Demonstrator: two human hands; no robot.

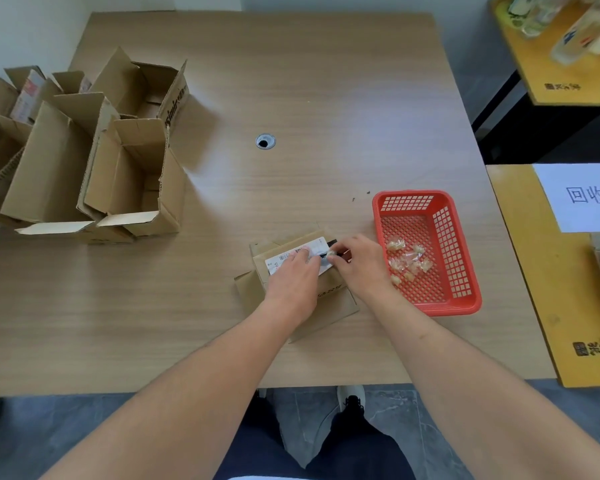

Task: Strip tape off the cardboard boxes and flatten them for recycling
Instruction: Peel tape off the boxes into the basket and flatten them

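the small brown cardboard box [329, 303] with its white label [293, 259] lay on the table [326, 98], left hand [293, 278] pressing it, right hand [355, 258] pinching tape.

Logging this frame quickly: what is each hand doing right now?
Left hand: open, fingers pressing flat on the small cardboard box at its white label.
Right hand: fingertips pinching a bit of tape at the box's top.
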